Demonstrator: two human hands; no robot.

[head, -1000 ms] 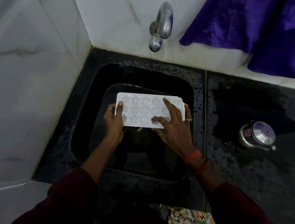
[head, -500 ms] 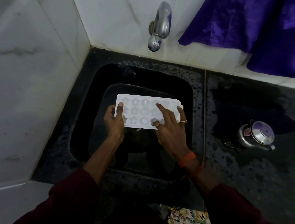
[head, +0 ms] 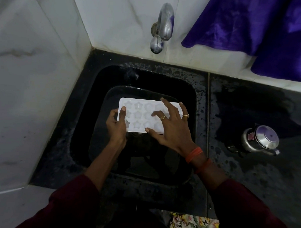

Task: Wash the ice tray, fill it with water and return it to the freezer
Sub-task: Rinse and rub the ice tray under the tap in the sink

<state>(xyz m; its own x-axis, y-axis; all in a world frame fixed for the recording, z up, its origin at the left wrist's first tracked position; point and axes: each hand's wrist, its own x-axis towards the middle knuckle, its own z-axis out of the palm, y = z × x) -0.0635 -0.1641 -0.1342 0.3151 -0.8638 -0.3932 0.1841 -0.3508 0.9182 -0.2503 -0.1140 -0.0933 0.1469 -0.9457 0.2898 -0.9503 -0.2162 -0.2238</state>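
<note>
The white tray (head: 139, 113) is over the middle of the black sink (head: 148, 77). It lies flat with its cups facing up. The cups are shaped like stars and rounds, in three rows.

The left hand (head: 115, 126) is at the tray's left end, over the left half of the sink. Its grip is clamped on the tray: the thumb (head: 122, 112) lies on top of the edge and the other fingers curl under it.

The right hand (head: 169, 128) is over the right half of the sink. Its grip is apart. The fingers (head: 169, 106) are spread wide and rest on the cups, and its thumb touches the tray's near edge. One finger looks blurry. Two gold rings (head: 162, 116) are on this hand, and orange bands (head: 194, 154) go round the wrist.

A shiny tap (head: 162, 31) sticks out of the white wall (head: 36, 74) behind the sink. A purple cloth (head: 253, 28) hangs behind the sink, to the right. The dark, wet bench (head: 247, 178) is to the right of the sink. A steel pot (head: 260, 141) with a lid stands on it, well apart from the sink. The pot has a small red label (head: 251, 136), but its words are too small to read.
</note>
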